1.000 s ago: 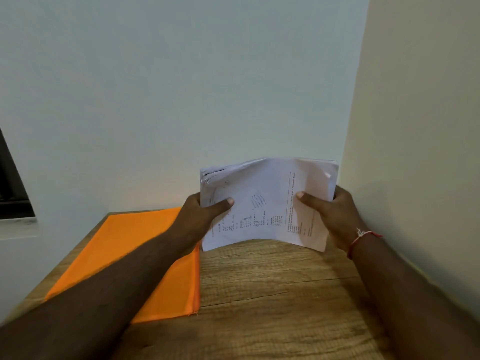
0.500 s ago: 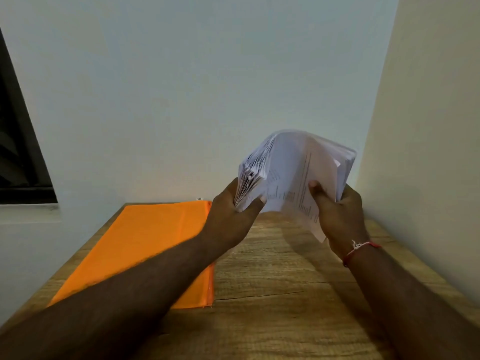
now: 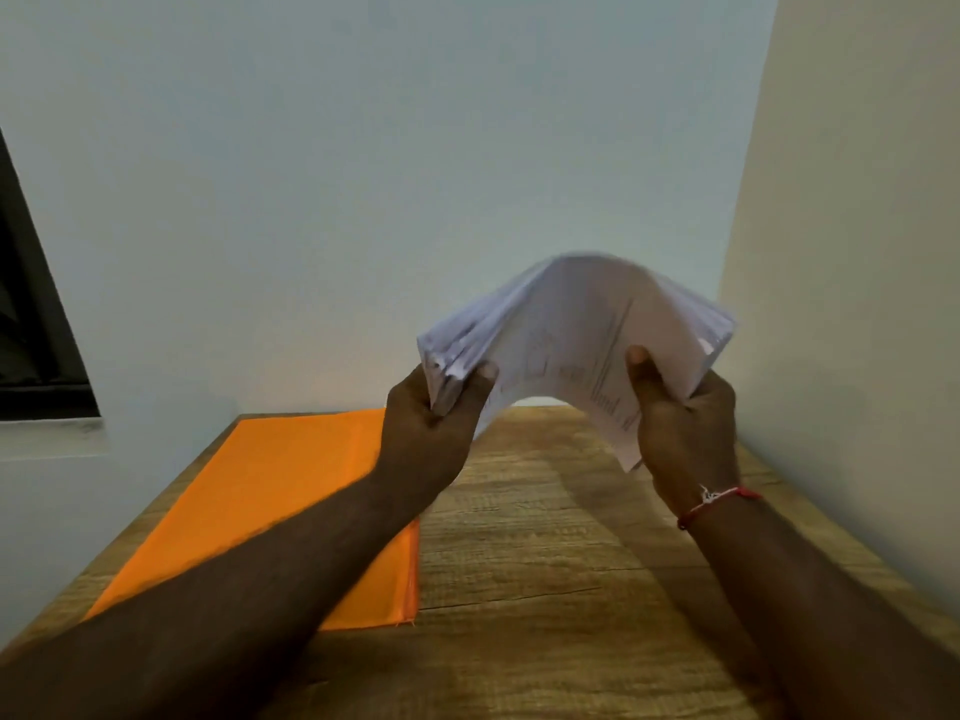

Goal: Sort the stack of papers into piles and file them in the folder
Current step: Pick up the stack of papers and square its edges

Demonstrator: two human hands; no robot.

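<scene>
Paper stack (image 3: 571, 335): held up above wooden table (image 3: 545, 563), bowed into arch, print blurred.
L hand (image 3: 431, 433): grips stack's left edge, thumb on top.
R hand (image 3: 685, 428): grips right edge, thumb on front sheet.
Orange folder (image 3: 280, 491): flat on table, lower left of stack, under L forearm.

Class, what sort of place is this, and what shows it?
Probably a desk in a room corner: a wooden table against plain walls, an orange folder on it, printed papers held above.
</scene>
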